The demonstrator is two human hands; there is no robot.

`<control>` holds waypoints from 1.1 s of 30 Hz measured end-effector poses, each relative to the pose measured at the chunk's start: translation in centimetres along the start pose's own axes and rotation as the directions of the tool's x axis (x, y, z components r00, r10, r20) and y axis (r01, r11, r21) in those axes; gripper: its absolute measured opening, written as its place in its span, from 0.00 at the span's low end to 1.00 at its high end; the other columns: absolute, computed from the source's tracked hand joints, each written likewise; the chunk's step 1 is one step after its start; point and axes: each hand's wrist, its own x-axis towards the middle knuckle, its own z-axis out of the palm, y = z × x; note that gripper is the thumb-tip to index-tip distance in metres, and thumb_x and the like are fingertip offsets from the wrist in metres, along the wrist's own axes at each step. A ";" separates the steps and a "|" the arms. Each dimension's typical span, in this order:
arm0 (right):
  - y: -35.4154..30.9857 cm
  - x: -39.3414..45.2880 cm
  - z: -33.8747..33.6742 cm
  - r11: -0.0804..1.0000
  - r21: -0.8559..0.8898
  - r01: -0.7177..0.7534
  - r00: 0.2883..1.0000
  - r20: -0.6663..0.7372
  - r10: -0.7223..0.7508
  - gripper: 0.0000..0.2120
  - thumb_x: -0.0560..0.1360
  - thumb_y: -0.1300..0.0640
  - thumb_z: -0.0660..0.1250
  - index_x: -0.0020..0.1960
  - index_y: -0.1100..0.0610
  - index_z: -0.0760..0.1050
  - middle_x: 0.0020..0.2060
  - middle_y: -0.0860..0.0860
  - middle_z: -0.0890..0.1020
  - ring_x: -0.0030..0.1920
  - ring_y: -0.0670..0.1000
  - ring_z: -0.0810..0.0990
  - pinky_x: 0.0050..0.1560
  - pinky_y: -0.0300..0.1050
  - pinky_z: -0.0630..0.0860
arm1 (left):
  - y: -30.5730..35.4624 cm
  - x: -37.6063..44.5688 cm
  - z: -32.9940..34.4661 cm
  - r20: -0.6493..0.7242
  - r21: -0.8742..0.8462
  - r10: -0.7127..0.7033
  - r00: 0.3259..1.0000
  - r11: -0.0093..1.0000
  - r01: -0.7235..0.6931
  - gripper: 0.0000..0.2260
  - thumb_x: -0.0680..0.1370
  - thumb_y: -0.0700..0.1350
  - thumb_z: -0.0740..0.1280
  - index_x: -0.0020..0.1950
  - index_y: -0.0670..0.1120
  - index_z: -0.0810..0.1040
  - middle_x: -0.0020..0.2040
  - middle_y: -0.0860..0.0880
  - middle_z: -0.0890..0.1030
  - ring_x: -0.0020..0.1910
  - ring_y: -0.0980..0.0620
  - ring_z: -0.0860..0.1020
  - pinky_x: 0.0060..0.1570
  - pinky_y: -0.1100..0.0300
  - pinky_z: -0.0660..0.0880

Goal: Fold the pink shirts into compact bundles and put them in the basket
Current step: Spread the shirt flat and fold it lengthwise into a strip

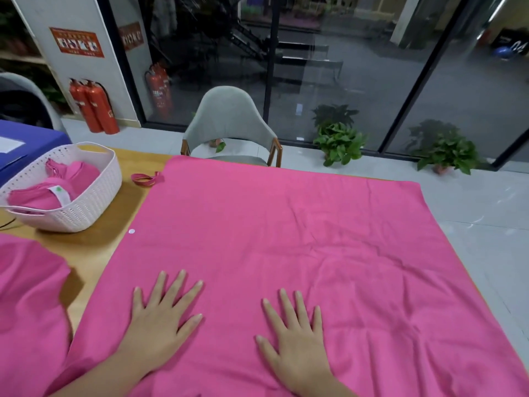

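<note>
Both hands, left hand point(160, 322) and right hand point(294, 339), press flat with fingers spread on the wide pink fabric sheet point(286, 239), its near edge cut off, the red wall sign's point(76, 43) writing unreadable.

A wooden table point(94, 253) fills the lower frame. A spread pink shirt point(286, 239) covers its centre and right. At upper left sits a white basket point(86, 202); more pink cloth point(25, 296) lies lower left.
</note>
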 end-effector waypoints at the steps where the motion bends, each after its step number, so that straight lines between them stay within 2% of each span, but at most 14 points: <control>1: -0.1 0.0 0.0 1.000 0.015 -0.002 1.000 0.006 0.002 0.33 0.72 0.32 0.54 0.75 0.40 0.54 0.70 0.48 0.70 0.74 0.56 0.57 0.68 0.58 0.47 | -0.1 0.1 0.3 -0.033 -0.008 0.012 0.999 1.000 -0.012 0.29 0.71 0.73 0.30 0.72 0.70 0.39 0.78 0.54 0.46 0.76 0.44 0.42 0.68 0.31 0.47; 3: 0.1 -0.2 -0.9 0.998 0.064 -0.028 0.999 0.035 0.026 0.30 0.75 0.32 0.47 0.74 0.37 0.45 0.71 0.46 0.68 0.74 0.54 0.60 0.70 0.54 0.46 | -0.1 0.3 0.3 -0.032 0.008 0.036 0.999 0.999 -0.035 0.38 0.62 0.74 0.22 0.71 0.68 0.35 0.75 0.55 0.35 0.74 0.46 0.33 0.69 0.34 0.41; 7: 2.3 -1.6 -2.9 0.982 0.189 0.001 1.000 -0.010 0.000 0.27 0.67 0.34 0.36 0.64 0.28 0.32 0.76 0.40 0.42 0.73 0.45 0.32 0.71 0.50 0.33 | 2.2 -0.2 -1.5 0.002 -0.019 -0.029 1.000 0.999 0.029 0.45 0.58 0.73 0.22 0.75 0.63 0.36 0.73 0.53 0.29 0.70 0.49 0.28 0.70 0.37 0.37; 9: 4.4 -2.8 -3.3 0.990 0.122 -0.064 0.998 -0.017 0.067 0.28 0.64 0.34 0.34 0.61 0.26 0.25 0.75 0.40 0.37 0.70 0.45 0.27 0.70 0.51 0.32 | 4.9 -1.0 -2.2 -0.002 -0.046 0.012 1.000 0.999 -0.012 0.45 0.60 0.74 0.25 0.76 0.61 0.38 0.73 0.52 0.29 0.71 0.48 0.28 0.69 0.38 0.35; 12: 7.9 -4.5 -2.9 0.962 0.079 -0.260 0.965 0.044 0.257 0.44 0.57 0.25 0.35 0.69 0.39 0.26 0.72 0.43 0.31 0.71 0.48 0.28 0.72 0.58 0.36 | 10.9 -2.2 -2.0 0.090 -0.086 0.199 0.976 0.978 -0.192 0.44 0.56 0.77 0.25 0.72 0.68 0.35 0.72 0.55 0.27 0.71 0.46 0.27 0.66 0.39 0.31; 14: 9.4 -5.7 -2.8 0.944 0.081 -0.320 0.946 0.077 0.314 0.60 0.46 0.16 0.32 0.69 0.47 0.26 0.68 0.45 0.28 0.71 0.49 0.29 0.73 0.59 0.38 | 13.8 -2.7 -1.2 0.121 -0.103 0.262 0.957 0.963 -0.251 0.39 0.58 0.75 0.30 0.71 0.71 0.34 0.71 0.55 0.27 0.71 0.46 0.26 0.63 0.40 0.25; 16: 10.0 -6.6 -2.2 0.943 0.092 -0.320 0.946 0.094 0.312 0.61 0.45 0.17 0.28 0.71 0.48 0.28 0.68 0.47 0.28 0.70 0.49 0.27 0.73 0.58 0.37 | 15.0 -3.7 -1.0 0.155 0.011 0.287 0.945 0.956 -0.292 0.32 0.67 0.75 0.35 0.71 0.72 0.40 0.77 0.51 0.40 0.74 0.44 0.35 0.64 0.44 0.25; 18: 9.8 -7.2 -1.5 0.955 0.045 -0.294 0.956 0.033 0.293 0.55 0.54 0.18 0.32 0.75 0.46 0.38 0.74 0.49 0.37 0.73 0.50 0.32 0.72 0.56 0.37 | 14.7 -4.0 0.1 0.219 0.106 0.220 0.951 0.963 -0.247 0.30 0.74 0.73 0.42 0.73 0.66 0.56 0.73 0.49 0.67 0.73 0.43 0.55 0.67 0.48 0.39; 20: 9.6 -7.9 -2.1 0.958 0.045 -0.282 0.959 0.013 0.282 0.48 0.61 0.19 0.36 0.76 0.42 0.49 0.76 0.51 0.47 0.73 0.50 0.37 0.68 0.54 0.33 | 13.8 -3.3 2.5 0.097 0.230 0.222 0.970 0.943 -0.239 0.30 0.75 0.72 0.46 0.73 0.62 0.63 0.69 0.49 0.72 0.72 0.40 0.58 0.67 0.50 0.44; 22: 9.7 -8.3 -2.2 0.970 0.079 -0.228 0.973 -0.006 0.230 0.49 0.58 0.19 0.36 0.76 0.39 0.44 0.74 0.48 0.39 0.71 0.48 0.30 0.68 0.51 0.28 | 13.9 -4.8 0.0 0.189 0.230 0.231 0.954 0.934 -0.272 0.30 0.75 0.73 0.44 0.74 0.64 0.58 0.74 0.48 0.65 0.75 0.40 0.47 0.67 0.50 0.39; 24: 10.2 -8.8 -3.1 0.948 0.179 -0.264 0.964 0.088 0.252 0.52 0.56 0.17 0.37 0.76 0.39 0.39 0.70 0.43 0.32 0.69 0.46 0.26 0.71 0.53 0.31 | 14.1 -4.5 -0.6 0.130 0.115 0.282 0.951 0.948 -0.297 0.32 0.70 0.76 0.38 0.73 0.70 0.40 0.78 0.48 0.40 0.73 0.44 0.30 0.65 0.45 0.25; 26: 11.5 -9.2 -4.0 0.928 0.190 -0.319 0.946 0.009 0.324 0.46 0.62 0.24 0.39 0.77 0.41 0.42 0.74 0.43 0.36 0.70 0.46 0.29 0.73 0.55 0.37 | 14.4 -4.2 -0.6 0.191 0.045 0.265 0.945 0.959 -0.278 0.36 0.66 0.76 0.42 0.71 0.69 0.33 0.72 0.50 0.26 0.69 0.45 0.24 0.64 0.35 0.27; 29: 14.9 -10.6 -4.9 0.872 0.184 -0.453 0.885 -0.030 0.465 0.34 0.77 0.36 0.51 0.77 0.45 0.43 0.77 0.47 0.42 0.76 0.51 0.36 0.74 0.57 0.41 | 16.4 -3.9 -2.2 0.261 0.078 0.206 0.943 0.969 -0.233 0.39 0.73 0.68 0.59 0.77 0.59 0.44 0.75 0.48 0.29 0.70 0.46 0.26 0.68 0.33 0.38; 33: 18.6 -13.1 -5.0 0.778 0.220 -0.588 0.803 0.044 0.594 0.32 0.80 0.40 0.49 0.78 0.51 0.42 0.77 0.50 0.43 0.77 0.53 0.39 0.75 0.55 0.45 | 21.7 -2.9 -2.8 0.128 0.034 0.251 0.959 0.966 -0.257 0.34 0.78 0.64 0.55 0.78 0.50 0.49 0.77 0.48 0.34 0.75 0.43 0.33 0.71 0.37 0.40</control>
